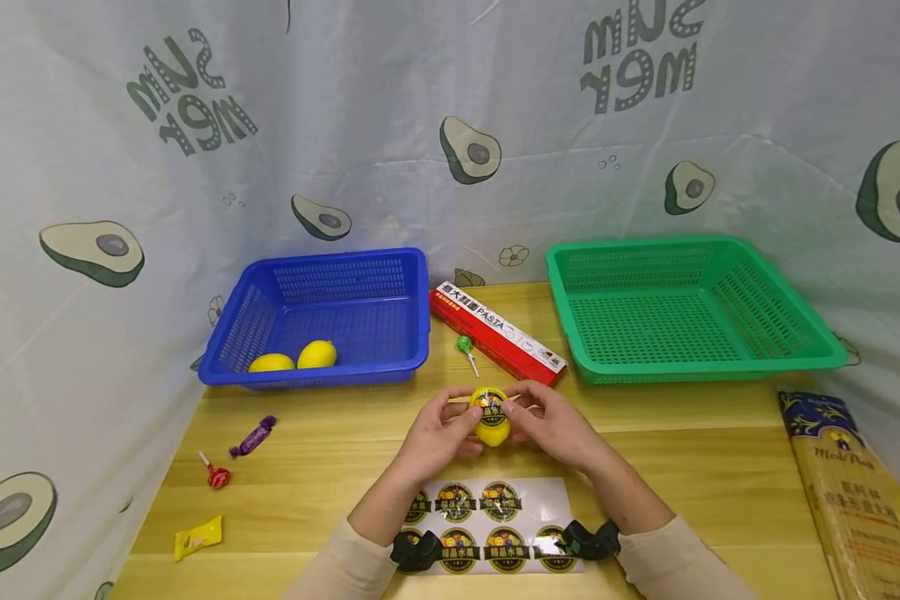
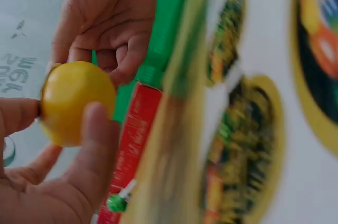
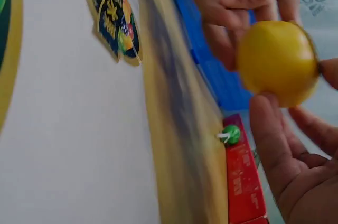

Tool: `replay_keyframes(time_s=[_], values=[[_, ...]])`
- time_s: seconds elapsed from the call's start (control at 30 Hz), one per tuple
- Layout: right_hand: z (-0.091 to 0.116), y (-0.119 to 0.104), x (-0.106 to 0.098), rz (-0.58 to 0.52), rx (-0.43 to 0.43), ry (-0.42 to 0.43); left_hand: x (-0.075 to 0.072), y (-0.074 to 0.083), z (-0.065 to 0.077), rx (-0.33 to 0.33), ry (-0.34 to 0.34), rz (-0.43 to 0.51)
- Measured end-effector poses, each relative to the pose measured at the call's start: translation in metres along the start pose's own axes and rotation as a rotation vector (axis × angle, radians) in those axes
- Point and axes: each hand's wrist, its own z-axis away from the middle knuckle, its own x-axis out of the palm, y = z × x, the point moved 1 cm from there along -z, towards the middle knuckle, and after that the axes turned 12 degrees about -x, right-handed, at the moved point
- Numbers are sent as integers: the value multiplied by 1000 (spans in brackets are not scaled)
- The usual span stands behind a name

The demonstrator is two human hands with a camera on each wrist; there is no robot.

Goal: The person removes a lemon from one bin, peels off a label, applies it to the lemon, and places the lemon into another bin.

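Note:
A yellow lemon [image 1: 493,435] with a round black-and-gold sticker [image 1: 491,408] on its upper face is held between both hands above the table. My left hand [image 1: 437,435] grips its left side, thumb at the sticker's edge. From the other side my right hand [image 1: 558,427] holds it, its thumb also at the sticker. Both wrist views show fingers around the lemon [image 2: 79,102], with the sticker mostly turned away. Below the hands lies a white sheet [image 1: 551,498] of matching round stickers, partly covered by the wrists.
Two lemons [image 1: 317,354] lie in the blue basket [image 1: 330,377]; a green basket [image 1: 705,368] stands right. Between them are a red pasta box [image 1: 495,332] and a green lollipop [image 1: 464,344]. Wrapped candies [image 1: 255,437] and a red lollipop [image 1: 218,477] lie left, a spaghetti pack [image 1: 851,500] right.

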Motion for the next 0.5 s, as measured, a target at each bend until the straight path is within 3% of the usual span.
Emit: replay_keyframes(time_s=[0.2, 0.33, 0.5], values=[[5, -15, 9, 106, -86, 15, 8, 13, 13, 163, -106, -17], [7, -16, 15, 222, -105, 63, 11, 12, 15, 187, -122, -24], [8, -12, 18, 311, -220, 150, 10, 8, 13, 175, -116, -14]])
